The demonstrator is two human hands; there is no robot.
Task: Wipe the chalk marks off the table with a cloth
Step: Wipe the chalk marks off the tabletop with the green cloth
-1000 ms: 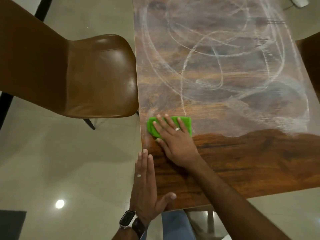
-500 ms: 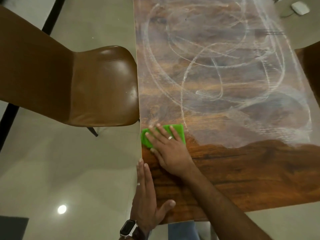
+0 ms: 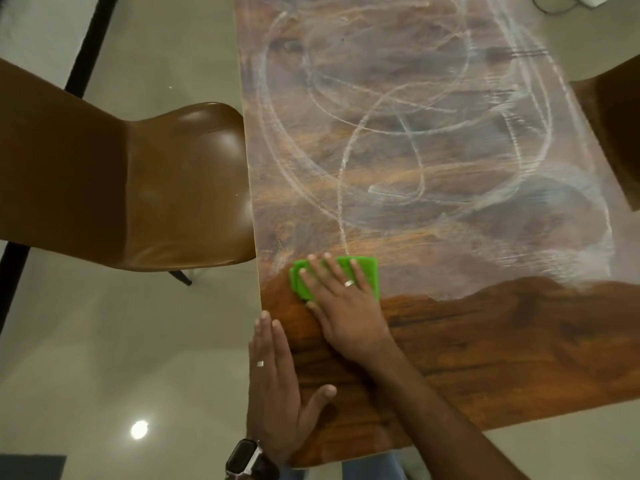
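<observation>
So far only the near strip of the table (image 3: 485,358) looks wiped: from the folded green cloth (image 3: 367,275) back toward the person the wood shows dark and bare, and the line between clean and chalky runs roughly level with the cloth across to the table's right side. Beyond the cloth nearly everything is left, with the chalk marks (image 3: 381,140), big looping lines over a pale smeared haze, covering the top as far as the frame shows, so I judge the job barely begun. The right hand (image 3: 341,306) lies flat on the cloth with fingers spread and straight, pressing it down on that boundary, near the table's left edge but not over it. The left hand (image 3: 273,386) rests at that same left edge nearer the person than the cloth, fingers straight and close together along the rim, thumb splayed onto the wood; a watch (image 3: 244,459) sits at its wrist. Left of the cloth a brown chair (image 3: 138,188) has its seat right up against the table edge, so strokes that way have little spare room. To the right and farther ahead of the cloth the surface lies open, with another brown seat (image 3: 620,133) at the far right edge.
</observation>
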